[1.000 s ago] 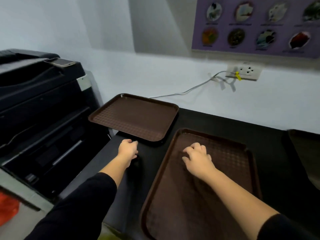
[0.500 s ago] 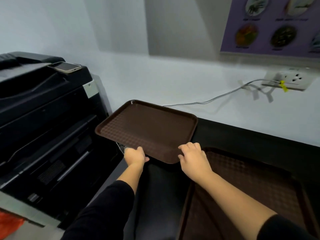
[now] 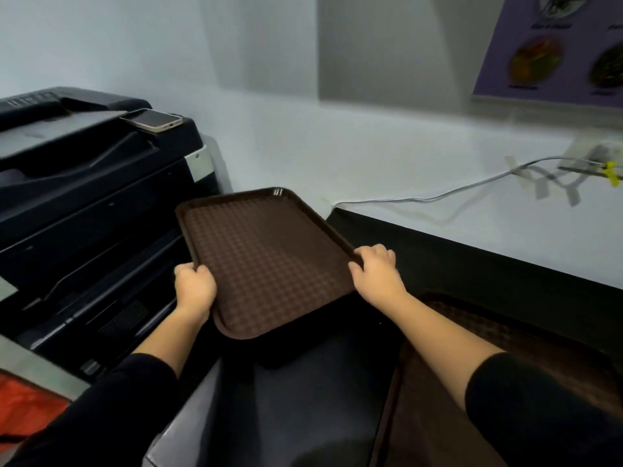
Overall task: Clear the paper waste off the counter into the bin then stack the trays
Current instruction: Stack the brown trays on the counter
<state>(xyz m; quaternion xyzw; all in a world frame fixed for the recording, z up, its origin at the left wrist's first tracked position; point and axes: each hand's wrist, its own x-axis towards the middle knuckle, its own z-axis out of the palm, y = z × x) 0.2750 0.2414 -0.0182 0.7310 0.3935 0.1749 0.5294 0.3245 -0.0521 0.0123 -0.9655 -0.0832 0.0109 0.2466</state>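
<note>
At near right, on black counter (image 3: 472,264): second brown tray (image 3: 455,382), lying flat, partly hidden under right forearm; likely the base for the stack. No paper waste in view. Mid-frame: brown tray (image 3: 269,257), empty, gripped by its two long edges, near end tilted toward the body; appears lifted clear of the counter, judged ready for carrying right onto the second tray. Left hand (image 3: 195,288): curled round left rim, thumb on top. Right hand (image 3: 374,274): curled over right rim, fingers on top. Farther left: black printer (image 3: 84,203), phone (image 3: 151,119) on top. At far right: cable (image 3: 438,197) taped along wall.
</note>
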